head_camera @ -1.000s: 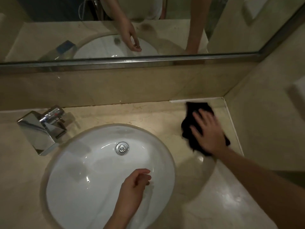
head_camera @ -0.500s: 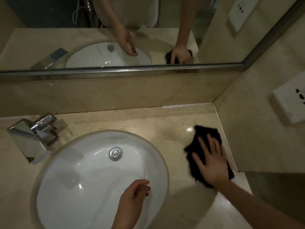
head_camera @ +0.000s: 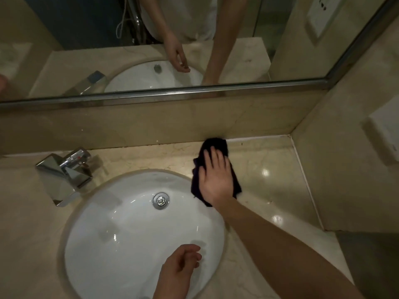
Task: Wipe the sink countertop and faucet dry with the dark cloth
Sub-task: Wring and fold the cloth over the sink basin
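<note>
At the far left, the chrome faucet (head_camera: 64, 175) stands on the desk (head_camera: 269, 180) with its spout angled toward the white basin (head_camera: 121, 229); it looks untouched by the cloth, so that part of the job seems to lie ahead. The drain (head_camera: 160, 200) sits toward the back of the bowl. Low in the view, the left hand (head_camera: 180, 269) hangs over the near part of the basin, its grip loosely curled and holding nothing, probably kept clear so the other arm can sweep freely. To the right, the right hand (head_camera: 217, 180) lies on the dark cloth (head_camera: 216, 145), fingers straight and together, pressing rather than clutching; a flat palm spreads the pressure and keeps more fabric on the stone. The cloth lies bunched on the desk between the basin's rim and the back wall, its far end touching the splashback (head_camera: 151, 126). Further right, the corner surface shines with reflected light spots; whether it is wet I cannot tell.
</note>
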The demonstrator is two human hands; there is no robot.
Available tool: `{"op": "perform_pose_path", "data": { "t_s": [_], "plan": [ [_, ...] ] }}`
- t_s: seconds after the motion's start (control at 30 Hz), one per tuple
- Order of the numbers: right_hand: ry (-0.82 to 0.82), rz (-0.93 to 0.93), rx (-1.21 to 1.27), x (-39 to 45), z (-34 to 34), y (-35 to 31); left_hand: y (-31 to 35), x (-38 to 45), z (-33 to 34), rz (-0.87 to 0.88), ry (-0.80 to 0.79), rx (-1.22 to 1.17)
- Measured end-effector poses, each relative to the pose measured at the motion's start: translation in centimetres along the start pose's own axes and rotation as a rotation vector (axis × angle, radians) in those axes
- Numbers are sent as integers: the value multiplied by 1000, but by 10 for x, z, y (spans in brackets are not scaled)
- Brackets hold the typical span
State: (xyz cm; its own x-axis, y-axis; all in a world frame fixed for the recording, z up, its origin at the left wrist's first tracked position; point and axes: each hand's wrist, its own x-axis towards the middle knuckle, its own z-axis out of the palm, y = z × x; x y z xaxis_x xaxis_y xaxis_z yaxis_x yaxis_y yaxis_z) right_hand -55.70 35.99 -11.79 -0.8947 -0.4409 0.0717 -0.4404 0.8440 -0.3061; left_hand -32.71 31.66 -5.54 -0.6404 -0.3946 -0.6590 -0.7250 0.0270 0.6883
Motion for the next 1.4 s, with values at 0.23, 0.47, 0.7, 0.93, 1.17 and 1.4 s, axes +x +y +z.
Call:
{"op": "perform_pose_path", "data": {
  "t_s": [0.23,0.47,0.7,0.93,1.17,1.4],
  "plan": [
    [22,96,-53,-16,-31,101,10,3,2,49,-11,8],
    [163,553,-80,-37,-39,125,20,17,-34,119,-66,-42],
    [145,309,-57,5,17,-21,-17,35,-110,174,118,40],
    [174,207,79,38,74,-194,-28,63,-235,258,425,-74],
    [-120,-162,73,38,119,-303,-76,84,-305,227,436,522],
    [-34,-293,-81,43,78,-251,-100,93,-318,319,372,737]
  ]
}}
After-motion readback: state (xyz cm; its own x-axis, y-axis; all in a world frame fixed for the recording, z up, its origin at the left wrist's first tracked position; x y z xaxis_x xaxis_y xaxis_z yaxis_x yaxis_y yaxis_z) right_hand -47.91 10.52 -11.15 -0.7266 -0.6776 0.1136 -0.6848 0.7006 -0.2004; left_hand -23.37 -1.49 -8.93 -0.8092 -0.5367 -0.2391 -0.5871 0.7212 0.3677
